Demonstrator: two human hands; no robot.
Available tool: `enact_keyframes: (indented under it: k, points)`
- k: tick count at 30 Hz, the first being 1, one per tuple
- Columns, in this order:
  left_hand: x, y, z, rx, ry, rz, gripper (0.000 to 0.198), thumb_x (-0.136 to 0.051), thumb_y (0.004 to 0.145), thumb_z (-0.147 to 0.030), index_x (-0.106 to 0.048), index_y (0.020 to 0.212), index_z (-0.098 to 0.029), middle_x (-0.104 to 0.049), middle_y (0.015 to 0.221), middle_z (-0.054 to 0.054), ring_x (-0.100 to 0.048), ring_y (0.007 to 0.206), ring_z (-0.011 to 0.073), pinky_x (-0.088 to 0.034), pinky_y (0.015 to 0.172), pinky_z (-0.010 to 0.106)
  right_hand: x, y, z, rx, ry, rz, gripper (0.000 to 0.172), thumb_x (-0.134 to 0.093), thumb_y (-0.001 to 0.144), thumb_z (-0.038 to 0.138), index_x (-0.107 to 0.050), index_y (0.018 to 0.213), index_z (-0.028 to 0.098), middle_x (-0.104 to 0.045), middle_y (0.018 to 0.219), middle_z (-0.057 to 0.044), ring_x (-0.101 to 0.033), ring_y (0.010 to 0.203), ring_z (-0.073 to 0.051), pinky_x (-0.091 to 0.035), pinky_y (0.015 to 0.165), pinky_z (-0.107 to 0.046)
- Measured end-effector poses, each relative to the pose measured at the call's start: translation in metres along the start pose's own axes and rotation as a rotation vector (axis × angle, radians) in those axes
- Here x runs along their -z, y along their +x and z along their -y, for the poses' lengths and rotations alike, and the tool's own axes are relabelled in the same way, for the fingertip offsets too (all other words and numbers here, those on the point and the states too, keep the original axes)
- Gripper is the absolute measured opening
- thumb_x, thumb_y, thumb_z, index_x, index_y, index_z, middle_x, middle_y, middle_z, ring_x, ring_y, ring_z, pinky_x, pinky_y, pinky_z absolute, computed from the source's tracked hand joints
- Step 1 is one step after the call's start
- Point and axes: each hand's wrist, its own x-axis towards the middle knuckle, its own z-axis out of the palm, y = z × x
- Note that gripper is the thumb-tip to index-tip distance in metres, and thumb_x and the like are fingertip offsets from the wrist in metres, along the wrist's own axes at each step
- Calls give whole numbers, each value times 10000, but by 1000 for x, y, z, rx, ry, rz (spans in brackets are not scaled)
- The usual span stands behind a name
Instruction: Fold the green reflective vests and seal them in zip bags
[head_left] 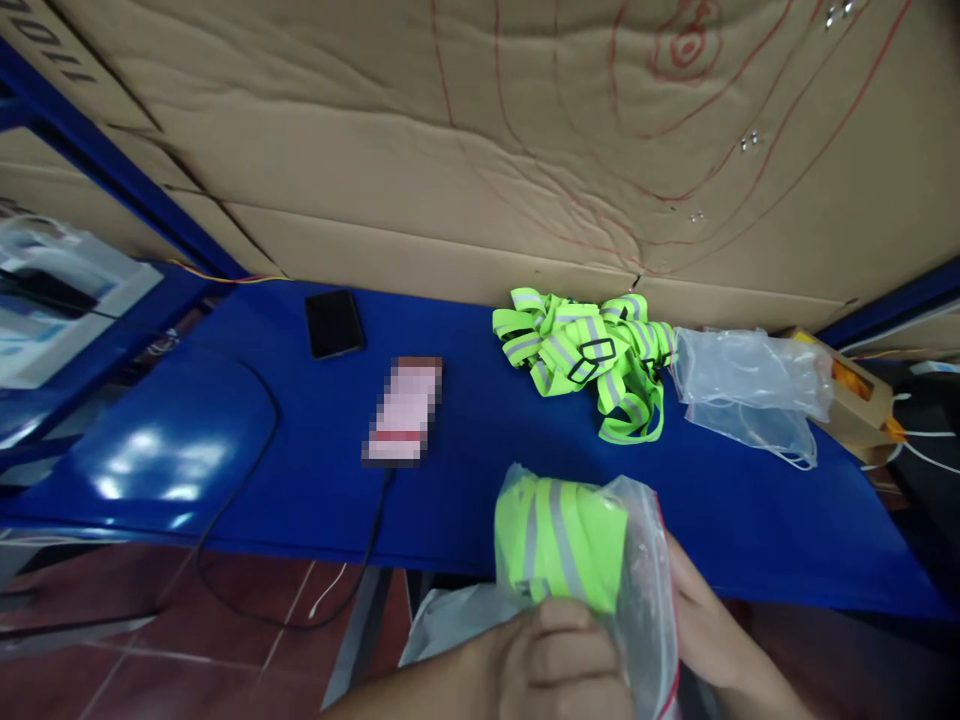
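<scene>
A clear zip bag (646, 560) with a red line along its edge is held over the front edge of the table. Inside it lies a folded neon-green reflective strap (562, 530) with grey stripes. My left hand (562, 655) is closed with curled fingers at the lower end of the bagged strap; its fingertips are hidden. From the right, my right hand (697, 615) grips the zip-edge side of the bag, its fingers mostly behind the plastic. Beyond them on the table lies a loose heap of similar green reflective straps (585, 345) with black buckles.
On the blue table (465, 500) lie a black phone (334, 323) and a pixelated phone (405, 410) with a cable. Clear bags (750, 375) and an open cardboard box (847, 400) are at the right. A cardboard sheet (375, 140) stands behind.
</scene>
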Motion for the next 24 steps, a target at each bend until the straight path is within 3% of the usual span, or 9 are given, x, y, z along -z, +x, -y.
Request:
enact_keyframes:
  k: [3, 5, 7, 10, 13, 15, 18, 24]
  points:
    - [-10, 12, 11, -353, 1, 3, 116, -543, 1001, -217, -591, 909, -269, -698, 833, 12, -650, 735, 151, -566, 674, 268, 6, 0, 0, 53, 36, -47, 483, -568, 1001, 546, -612, 1436, 341, -698, 1350, -85, -651, 1284, -264, -613, 930, -324]
    - [-11, 15, 18, -400, 65, 37, 139, -546, 952, -127, -592, 947, -258, -701, 839, 29, -660, 764, 179, -560, 695, 301, 3, 5, 2, 124, 62, 6, 421, -553, 1023, 494, -603, 1417, 355, -695, 1347, -70, -679, 1224, -237, -615, 847, -266]
    - [-10, 13, 22, -352, 98, 101, 195, -530, 907, -85, -591, 1003, -244, -694, 836, 43, -658, 771, 197, -554, 701, 318, -1, 8, 4, 172, 68, 51, 378, -557, 1032, 446, -591, 1396, 349, -709, 1296, -64, -701, 1150, -213, -604, 861, -250]
    - [-8, 6, 22, -281, 82, 136, 239, -506, 870, -122, -572, 1080, -214, -676, 855, 69, -655, 798, 219, -565, 730, 344, -1, 8, 4, 206, 9, -6, 320, -617, 1013, 355, -584, 1331, 340, -707, 1217, -41, -695, 1069, -167, -570, 949, -240]
    - [-9, 5, 18, -219, 63, 164, 345, -548, 773, -145, -552, 1114, -194, -667, 892, 84, -661, 836, 233, -580, 753, 366, 3, 6, 7, 228, -69, -118, 138, -673, 975, 269, -625, 1102, 292, -678, 1028, -6, -663, 932, -123, -551, 854, -176]
    - [-9, 7, 15, -183, 47, 166, 410, -562, 723, -126, -543, 1127, -194, -662, 896, 83, -664, 822, 228, -581, 737, 368, 4, 6, 9, 223, -86, -126, 50, -668, 975, 247, -621, 962, 258, -638, 893, 12, -635, 821, -104, -534, 755, -151]
    - [-11, 9, 12, -96, -8, 123, 412, -588, 762, -106, -534, 1159, -198, -666, 918, 86, -676, 819, 216, -595, 745, 368, 1, 9, 8, 182, -71, -97, 103, -650, 989, 263, -627, 892, 237, -631, 817, 19, -632, 751, -96, -527, 702, -153]
    - [-17, 12, 9, 232, 27, -54, 323, -608, 911, -65, -546, 1178, -235, -698, 1018, 55, -701, 931, 176, -612, 834, 313, -9, 18, -6, 55, 12, -75, 123, -686, 973, 343, -652, 956, 226, -689, 850, 0, -687, 798, -119, -550, 748, -187]
